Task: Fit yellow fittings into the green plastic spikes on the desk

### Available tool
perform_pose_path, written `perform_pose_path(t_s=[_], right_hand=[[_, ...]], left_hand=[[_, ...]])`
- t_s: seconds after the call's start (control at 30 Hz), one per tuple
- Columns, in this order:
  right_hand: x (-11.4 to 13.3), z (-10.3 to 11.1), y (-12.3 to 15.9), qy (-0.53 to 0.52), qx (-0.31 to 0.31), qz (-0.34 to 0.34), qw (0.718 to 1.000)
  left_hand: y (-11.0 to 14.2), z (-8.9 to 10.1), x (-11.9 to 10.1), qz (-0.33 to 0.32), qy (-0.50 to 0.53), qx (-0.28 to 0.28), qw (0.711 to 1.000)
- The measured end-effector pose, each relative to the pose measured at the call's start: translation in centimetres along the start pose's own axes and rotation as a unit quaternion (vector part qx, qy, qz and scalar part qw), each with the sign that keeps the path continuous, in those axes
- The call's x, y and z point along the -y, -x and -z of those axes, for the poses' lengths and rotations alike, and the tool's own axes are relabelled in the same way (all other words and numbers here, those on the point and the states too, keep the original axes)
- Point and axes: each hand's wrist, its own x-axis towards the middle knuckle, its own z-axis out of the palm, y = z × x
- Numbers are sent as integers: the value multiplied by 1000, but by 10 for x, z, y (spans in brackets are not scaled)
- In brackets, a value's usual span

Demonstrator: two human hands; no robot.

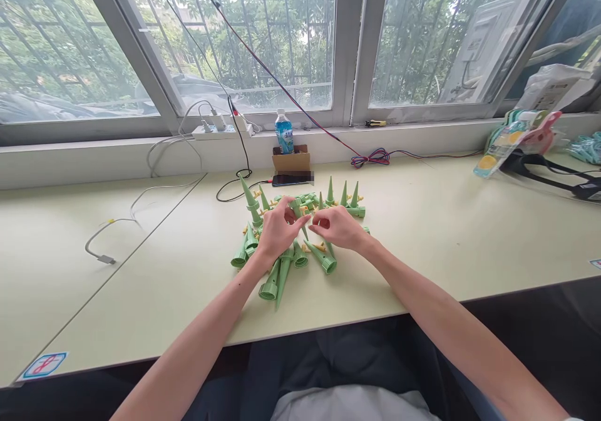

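Green spike (295, 207), mid-frame, we judge light, stiff, best held mid-length; left hand (277, 230) pinches it; right hand (342, 227), grip unclear.

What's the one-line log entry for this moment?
left hand: holds green cone | right hand: beside it, grip unclear | things: more green cones, yellow pieces | rest: blue bottle, phone
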Motion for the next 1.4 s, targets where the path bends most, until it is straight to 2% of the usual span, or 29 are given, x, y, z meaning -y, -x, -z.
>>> perform_pose_path(t_s=[0.13,0.3,0.5,0.7,0.97,1.23,1.4], right_hand=[[1,-1,1,-11,28,23,999],[0,8,0,4,-16,14,1000],[-10,22,-2,96,-50,-36,994],[-22,28,-2,157,-18,-58,986],[-25,34,-2,191,36,-108,975],[-22,30,-3,196,66,-110,972],[-16,27,-2,226,94,-111,963]], left_hand=[[0,2,-2,14,4,-6,1000],[0,2,-4,17,13,-1,1000],[0,2,-3,33,64,24,997],[1,4,-5,71,119,84,987],[2,6,-10,119,154,125,973],[3,5,-9,116,161,141,970],[2,4,-7,84,109,140,980]])
